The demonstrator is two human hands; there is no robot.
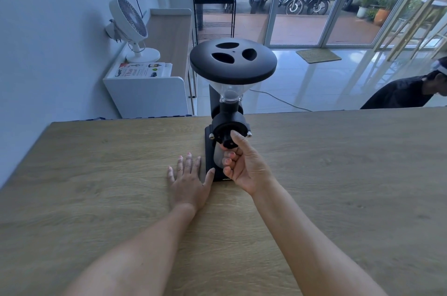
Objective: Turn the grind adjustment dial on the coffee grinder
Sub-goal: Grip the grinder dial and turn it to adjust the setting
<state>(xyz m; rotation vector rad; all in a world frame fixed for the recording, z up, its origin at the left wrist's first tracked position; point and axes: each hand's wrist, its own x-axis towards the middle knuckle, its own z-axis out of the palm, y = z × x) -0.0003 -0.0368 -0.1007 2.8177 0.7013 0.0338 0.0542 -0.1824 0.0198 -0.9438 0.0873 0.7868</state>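
My right hand [244, 165] is pinching the small black round dial [228, 142] on the tall black coffee grinder [232, 112], standing mid light wooden desk [338, 162]. My left hand [187, 181] is lying open, flat beside its base.

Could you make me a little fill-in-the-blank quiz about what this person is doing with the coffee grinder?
1. The right hand pinches the grinder's ____ between thumb and fingers.
2. The left hand lies flat on the wooden ____, its thumb against the grinder's base.
3. The lid on the hopper is coloured ____.

Missing words: dial; table; black
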